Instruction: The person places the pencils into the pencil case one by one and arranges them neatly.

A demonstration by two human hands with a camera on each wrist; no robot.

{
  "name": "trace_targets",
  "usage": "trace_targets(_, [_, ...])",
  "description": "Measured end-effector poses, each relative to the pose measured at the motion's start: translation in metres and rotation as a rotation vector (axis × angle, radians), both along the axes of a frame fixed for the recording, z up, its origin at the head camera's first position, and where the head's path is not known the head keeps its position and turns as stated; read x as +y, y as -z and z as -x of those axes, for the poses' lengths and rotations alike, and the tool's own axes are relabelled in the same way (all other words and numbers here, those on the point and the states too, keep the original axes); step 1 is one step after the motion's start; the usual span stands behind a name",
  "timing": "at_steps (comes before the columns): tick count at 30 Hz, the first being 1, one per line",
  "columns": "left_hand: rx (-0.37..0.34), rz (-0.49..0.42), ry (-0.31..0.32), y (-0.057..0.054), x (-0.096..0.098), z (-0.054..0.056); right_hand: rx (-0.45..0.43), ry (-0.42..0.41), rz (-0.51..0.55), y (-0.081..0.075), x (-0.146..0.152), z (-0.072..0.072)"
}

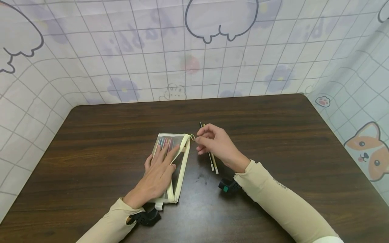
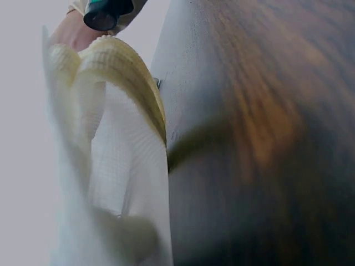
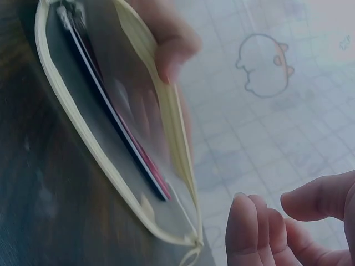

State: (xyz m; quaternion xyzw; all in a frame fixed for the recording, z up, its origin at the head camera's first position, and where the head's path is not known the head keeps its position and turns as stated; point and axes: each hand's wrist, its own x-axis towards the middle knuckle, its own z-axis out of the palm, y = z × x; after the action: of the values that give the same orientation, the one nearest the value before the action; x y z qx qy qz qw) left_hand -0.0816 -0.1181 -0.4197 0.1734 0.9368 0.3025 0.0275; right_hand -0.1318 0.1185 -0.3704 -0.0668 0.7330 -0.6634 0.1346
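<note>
A clear pencil pouch (image 1: 179,182) with pale yellow zipper edging lies on the table, unzipped, its opening gaping toward the right. Colored pencils (image 1: 165,141) show through its clear side, and the right wrist view shows dark and pink pencils (image 3: 119,119) inside. My left hand (image 1: 159,172) rests on the pouch with fingers straight and spread, the thumb at the edge of the opening. My right hand (image 1: 217,143) hovers beside the zipper's ring pull (image 1: 192,137), thumb and fingertips parted with nothing between them. Under it lie two pencils (image 1: 214,163), partly hidden by the hand.
The dark wooden table (image 1: 273,135) stretches out on both sides. A patterned cloth (image 1: 194,67) hangs behind it and along its sides. Black wrist cameras (image 1: 229,185) are strapped below both hands, close over the tabletop.
</note>
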Motion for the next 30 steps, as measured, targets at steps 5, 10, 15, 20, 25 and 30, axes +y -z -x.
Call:
trace_targets(5, [-0.003, -0.002, -0.002, 0.002, 0.000, 0.000, 0.006, 0.030, -0.019, 0.001, 0.007, 0.006])
trace_targets(10, [0.000, -0.007, 0.003, 0.003, -0.001, -0.001, 0.010, 0.048, -0.040, 0.003, 0.013, 0.011])
trace_targets(15, [0.001, -0.012, 0.006, 0.003, -0.001, 0.000, 0.023, 0.063, -0.074, 0.007, 0.020, 0.016])
trace_targets(20, [0.012, -0.006, 0.009, 0.002, -0.001, 0.000, 0.037, 0.068, -0.092, 0.010, 0.024, 0.020])
trace_targets(25, [0.023, 0.007, 0.017, 0.002, -0.002, 0.000, 0.043, 0.074, -0.125, 0.015, 0.027, 0.024])
trace_targets(30, [0.023, 0.002, 0.024, 0.002, -0.001, 0.000, 0.046, 0.079, -0.196, 0.019, 0.030, 0.027])
